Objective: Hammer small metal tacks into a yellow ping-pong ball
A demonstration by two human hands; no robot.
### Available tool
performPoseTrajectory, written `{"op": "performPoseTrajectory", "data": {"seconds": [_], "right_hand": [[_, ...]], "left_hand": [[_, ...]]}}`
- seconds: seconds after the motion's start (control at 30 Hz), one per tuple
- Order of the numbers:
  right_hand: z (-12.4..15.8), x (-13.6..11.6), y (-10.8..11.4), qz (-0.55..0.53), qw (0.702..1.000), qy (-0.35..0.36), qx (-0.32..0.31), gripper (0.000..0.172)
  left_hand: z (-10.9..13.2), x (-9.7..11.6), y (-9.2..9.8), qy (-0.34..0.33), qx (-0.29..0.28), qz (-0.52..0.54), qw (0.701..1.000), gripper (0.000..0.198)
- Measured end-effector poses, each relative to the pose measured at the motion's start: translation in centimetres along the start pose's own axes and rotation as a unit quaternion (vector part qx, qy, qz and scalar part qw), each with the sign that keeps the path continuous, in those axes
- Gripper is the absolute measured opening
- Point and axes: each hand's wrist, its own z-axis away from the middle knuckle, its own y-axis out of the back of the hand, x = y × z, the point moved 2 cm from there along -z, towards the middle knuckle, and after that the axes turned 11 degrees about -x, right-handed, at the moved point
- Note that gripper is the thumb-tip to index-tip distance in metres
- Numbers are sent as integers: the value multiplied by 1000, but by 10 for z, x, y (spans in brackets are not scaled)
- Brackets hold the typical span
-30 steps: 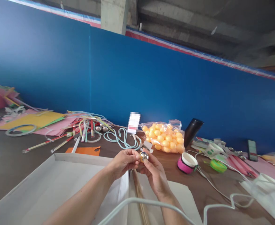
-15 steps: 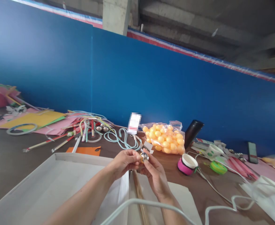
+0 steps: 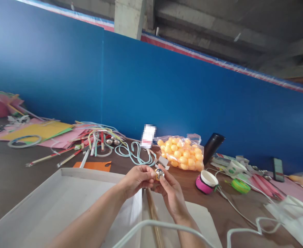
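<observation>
A small shiny silver ball [image 3: 160, 174] sits between my two hands, above the middle of the table. On its left side a yellowish patch shows, too small to make out. Thumb and fingertips of my left hand [image 3: 140, 177] pinch it from the left. My right hand [image 3: 171, 191] grips it from the right, thumb in front and fingers behind. Below the hands lie a brown stick [image 3: 154, 217] and a white open box [image 3: 89, 193]. Similar silver balls [image 3: 113, 141] rest beyond, beside a pile of coloured tubes.
A clear bag of orange balls [image 3: 181, 151] stands beyond my hands, with a black cylinder [image 3: 213, 148] beside it. Rightward are a pink-and-white tape roll [image 3: 205, 182], white cables [image 3: 235, 208] and a phone [image 3: 278, 169]. Coloured paper sheets [image 3: 45, 131] and light-blue cord [image 3: 133, 153] lie leftward.
Both hands keep hold of the silver ball in nearly the same place. The view has shifted very slightly.
</observation>
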Motion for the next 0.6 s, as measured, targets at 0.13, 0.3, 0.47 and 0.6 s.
{"op": "performPoseTrajectory", "data": {"seconds": [0.13,0.3,0.47,0.6], "right_hand": [[0,0,0,8,1000,2,6,48],[0,2,2,32,999,-6,8,49],[0,2,2,21,1000,-8,7,47],[-1,2,0,-5,1000,-8,6,45]], "left_hand": [[0,0,0,5,5,-9,1000,21],[0,-1,1,6,11,-14,1000,21],[0,0,0,6,11,-9,1000,21],[0,0,0,-1,7,0,1000,20]]}}
